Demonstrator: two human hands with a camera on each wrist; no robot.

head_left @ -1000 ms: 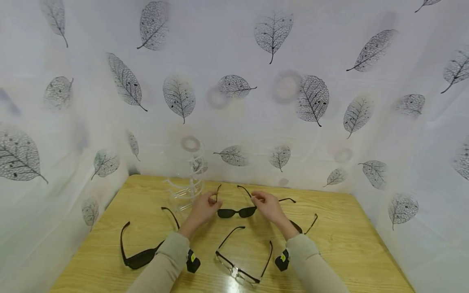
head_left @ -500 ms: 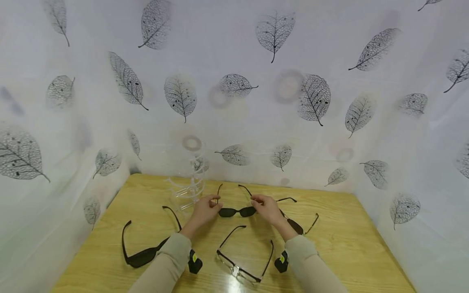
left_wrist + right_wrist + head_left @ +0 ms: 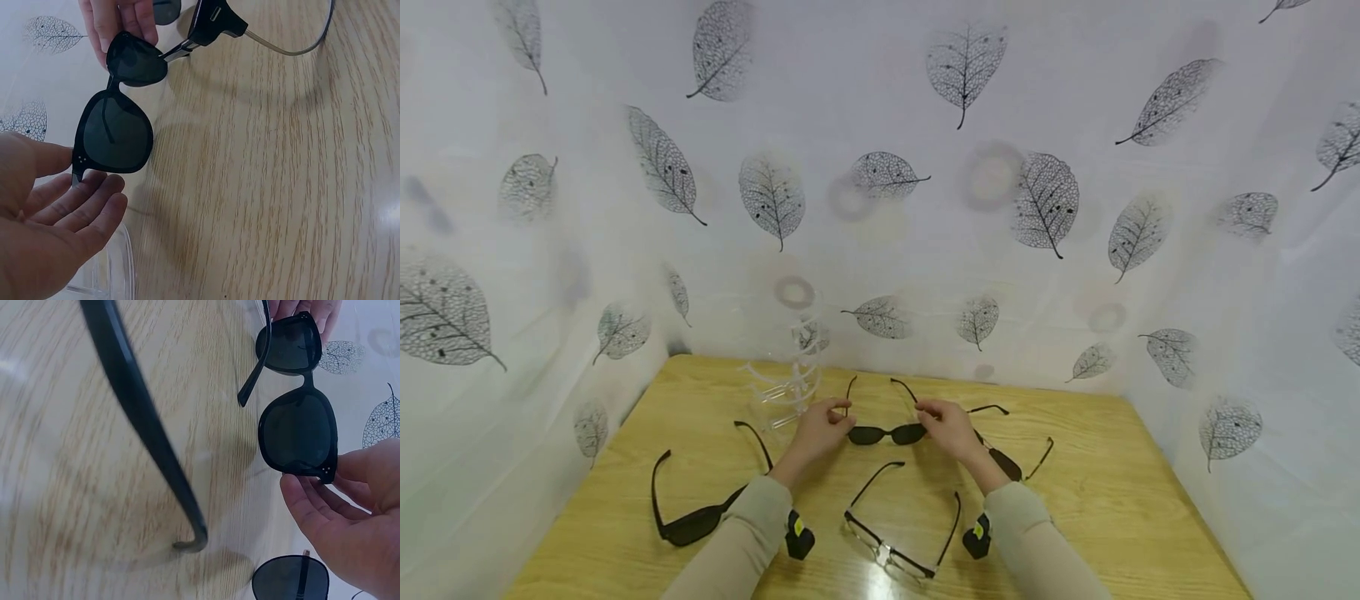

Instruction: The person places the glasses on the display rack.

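Note:
Black sunglasses (image 3: pixel 907 433) with dark lenses stand between both hands at the middle back of the table, temples unfolded and pointing away. At their left hinge, my left hand (image 3: pixel 820 429) pinches the frame; in the left wrist view its thumb and fingers meet around the corner beside the lens (image 3: pixel 119 134). My right hand (image 3: pixel 951 429) grips the opposite corner the same way, as the right wrist view shows next to the other lens (image 3: pixel 299 431). Whether the frame touches the table cannot be told.
A clear tiered display stand (image 3: pixel 790 392) is just left of my left hand. Black sunglasses (image 3: pixel 692 527) lie by my left forearm, partly covered. Dark-rimmed clear glasses (image 3: pixel 865 528) sit between the forearms. More sunglasses (image 3: pixel 1006 464) lie behind my right wrist. A leaf-printed curtain (image 3: pixel 880 250) encloses the table.
Both hands keep their hold on the sunglasses, almost still. My right hand has shifted slightly, showing more of the sunglasses behind that wrist.

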